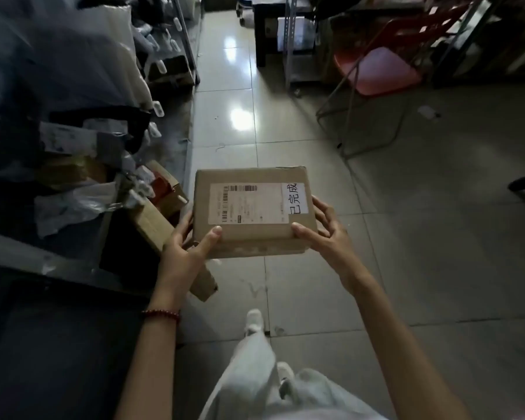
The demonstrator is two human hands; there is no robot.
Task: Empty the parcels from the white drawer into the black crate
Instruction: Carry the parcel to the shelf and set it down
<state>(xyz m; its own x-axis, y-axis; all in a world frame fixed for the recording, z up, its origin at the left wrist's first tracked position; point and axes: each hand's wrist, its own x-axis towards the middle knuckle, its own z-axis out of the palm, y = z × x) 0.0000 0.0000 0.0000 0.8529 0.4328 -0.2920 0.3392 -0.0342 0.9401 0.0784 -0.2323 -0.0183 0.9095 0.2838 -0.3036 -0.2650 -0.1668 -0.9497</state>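
Over the tiled floor [225,122], left hand [184,247] and right hand [325,231] grip one cardboard parcel [252,210] between them

A brown cardboard parcel [252,212] is held above the tiled floor [315,298]. The left grip [184,247] is at its near left corner and the right grip [325,230] at its near right, with both thumbs on top. A shipping label [249,203] and a handwritten white sticker [296,197] lie on its top face. Heaped parcels [73,177] line the floor's left edge. A pink-seated folding chair [382,69] stands at the far right.
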